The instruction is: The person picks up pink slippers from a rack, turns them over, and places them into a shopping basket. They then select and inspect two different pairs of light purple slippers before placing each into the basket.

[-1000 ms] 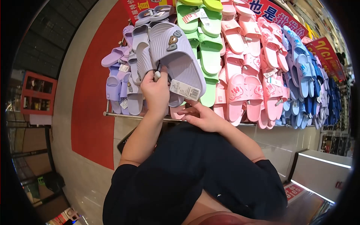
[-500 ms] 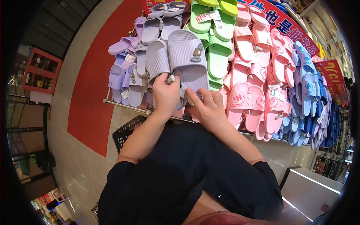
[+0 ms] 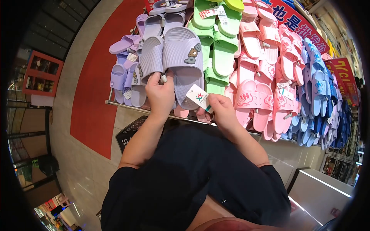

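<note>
A pair of pale purple slide slippers [image 3: 182,48] with ribbed straps and a brown bear charm faces me at the front of the rack. My left hand [image 3: 160,94] is closed on the left slipper of the pair, fingers tucked under its strap beside a small white fastener [image 3: 163,78]. Pinched between thumb and fingers of my right hand [image 3: 221,110] is a white price tag [image 3: 199,97] with a red and green print, held in front of the slipper's sole. Part of the left fingers is hidden inside the slipper.
Green slippers [image 3: 224,54], pink slippers [image 3: 252,101] and blue slippers [image 3: 318,92] hang in columns to the right. A metal rail [image 3: 127,106] runs along the rack's lower front. Below it stands a black perforated crate [image 3: 129,133]. Left lies a red floor strip [image 3: 96,84].
My right hand has brought the tag up and out, so its printed face now shows. The slippers and my left hand have shifted slightly left in view.
</note>
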Demonstrator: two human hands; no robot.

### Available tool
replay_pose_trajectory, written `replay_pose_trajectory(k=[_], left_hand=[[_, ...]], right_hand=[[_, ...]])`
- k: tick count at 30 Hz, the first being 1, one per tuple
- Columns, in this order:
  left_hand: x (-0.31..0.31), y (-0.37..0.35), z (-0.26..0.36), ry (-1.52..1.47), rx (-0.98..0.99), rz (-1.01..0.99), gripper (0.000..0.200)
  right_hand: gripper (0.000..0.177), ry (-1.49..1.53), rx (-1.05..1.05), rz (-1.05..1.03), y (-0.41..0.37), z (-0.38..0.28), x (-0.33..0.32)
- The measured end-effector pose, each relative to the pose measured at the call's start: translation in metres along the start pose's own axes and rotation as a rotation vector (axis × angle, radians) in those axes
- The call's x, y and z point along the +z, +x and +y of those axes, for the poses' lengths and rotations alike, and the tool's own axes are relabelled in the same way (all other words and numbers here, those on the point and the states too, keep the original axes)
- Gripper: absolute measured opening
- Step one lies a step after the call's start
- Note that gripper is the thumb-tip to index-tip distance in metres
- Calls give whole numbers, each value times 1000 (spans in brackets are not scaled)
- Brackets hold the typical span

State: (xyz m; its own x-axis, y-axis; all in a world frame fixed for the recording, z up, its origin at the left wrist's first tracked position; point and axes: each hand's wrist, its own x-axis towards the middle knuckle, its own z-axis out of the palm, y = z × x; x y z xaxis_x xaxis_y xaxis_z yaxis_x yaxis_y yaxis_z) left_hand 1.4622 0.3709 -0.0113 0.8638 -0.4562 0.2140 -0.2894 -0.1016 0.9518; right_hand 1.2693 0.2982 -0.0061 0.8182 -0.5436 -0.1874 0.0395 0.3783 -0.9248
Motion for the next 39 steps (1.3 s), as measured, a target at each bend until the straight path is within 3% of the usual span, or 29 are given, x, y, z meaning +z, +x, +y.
replay_pose_trajectory(k=[1, 4, 7, 10, 11, 14, 21, 26, 33, 36, 39], left_hand=[[-1, 0, 2, -17, -18, -1, 22], [-2, -4, 5, -49, -56, -11, 23], [-5, -7, 0, -33, -50, -30, 21], [-9, -8, -2, -14, -51, -44, 19], [-10, -10, -1, -23, -51, -41, 18], [-11, -14, 4, -75, -56, -35, 16], [-24, -20, -2, 13, -33, -41, 16], [-45, -33, 13, 132, 194, 58, 15], [-102, -47, 12, 199, 336, 187, 29], [-149, -66, -15, 244, 7, 201, 31], [-201, -81, -29, 316, -284, 340, 19]], right_hand=[[50, 168, 51, -9, 1, 0, -1], [52, 312, 113, -81, 1, 2, -4], [43, 276, 100, -72, -2, 10, -4], [28, -701, -482, 40, -12, -1, 5], [46, -888, -591, 88, -17, -6, 9], [60, -983, -709, 209, -18, -3, 14], [64, -897, -658, 170, -16, 5, 18], [58, -796, -530, 6, -15, 6, 18], [18, -764, -469, -272, -1, 26, 19], [21, -599, -311, -273, 6, 41, 26], [22, -625, -213, -319, 14, 52, 23]])
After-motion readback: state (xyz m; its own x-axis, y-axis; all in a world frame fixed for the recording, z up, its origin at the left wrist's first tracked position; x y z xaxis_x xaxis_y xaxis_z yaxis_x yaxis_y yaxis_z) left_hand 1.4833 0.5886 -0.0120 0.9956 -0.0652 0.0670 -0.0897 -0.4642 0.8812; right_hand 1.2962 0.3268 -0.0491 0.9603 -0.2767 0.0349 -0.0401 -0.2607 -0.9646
